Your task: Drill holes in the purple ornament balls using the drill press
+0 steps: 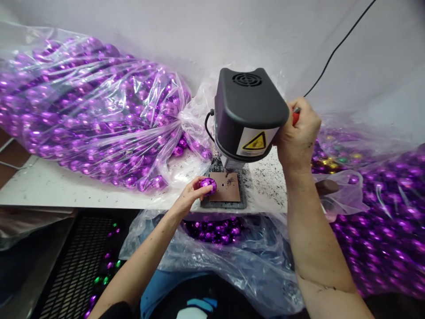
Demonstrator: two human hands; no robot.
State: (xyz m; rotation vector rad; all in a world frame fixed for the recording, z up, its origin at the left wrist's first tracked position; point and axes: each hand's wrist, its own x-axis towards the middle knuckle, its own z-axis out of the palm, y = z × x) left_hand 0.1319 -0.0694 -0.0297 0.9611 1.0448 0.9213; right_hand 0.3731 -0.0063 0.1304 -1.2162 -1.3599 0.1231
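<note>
My left hand (193,195) pinches a shiny purple faceted ball (208,185) at the left edge of a brown square plate (229,192) with a small hole in it. The plate lies on the dark base (245,195) of a small black bench drill press (251,99), and dark shavings are scattered over it. My right hand (298,133) is wrapped round the drill press's red-tipped handle (295,116) on the machine's right side. The drill's tip is mostly hidden under the housing.
A large clear bag of purple balls (109,115) lies left on the white table (83,195). An open plastic bag (212,257) with purple balls spreads over my lap. More bagged purple balls (385,221) stand at right. A black crate (76,261) is below left.
</note>
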